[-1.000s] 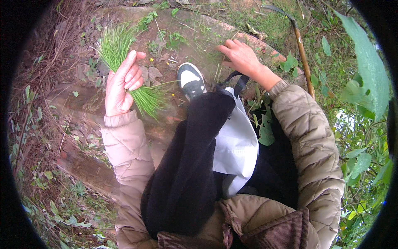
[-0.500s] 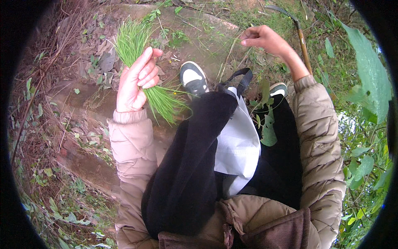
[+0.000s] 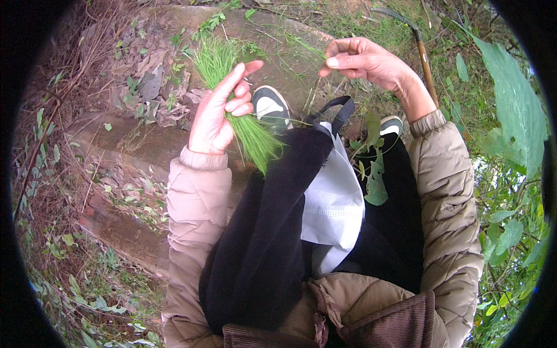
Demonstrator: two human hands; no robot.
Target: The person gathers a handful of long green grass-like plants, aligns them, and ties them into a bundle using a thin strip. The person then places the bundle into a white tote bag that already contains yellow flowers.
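A thick bunch of thin green grass-like blades [image 3: 256, 140] is wrapped in the fingers of my left hand [image 3: 223, 110]. Its tufts stick out above and below the fist, and the index finger points up and to the right. To the right, my right hand [image 3: 368, 64] has thumb and fingertips pinched together on a few thin green blades [image 3: 310, 49], which trail off to the upper left over the ground. The two hands are apart. Between my black-trousered legs hangs a white bag [image 3: 333, 203] with a dark strap [image 3: 339, 110].
A sickle with a wooden handle [image 3: 426, 72] lies beyond my right wrist. Large green leaves [image 3: 513, 104] stand along the right side. Low stone or earth steps [image 3: 119, 139] with dry leaves run at the left. My shoes [image 3: 270, 107] rest on the ground ahead.
My left hand has moved right with the bunch of blades. My right hand has shifted slightly left and lower, turned over somewhat, its fingers pinching thin blades.
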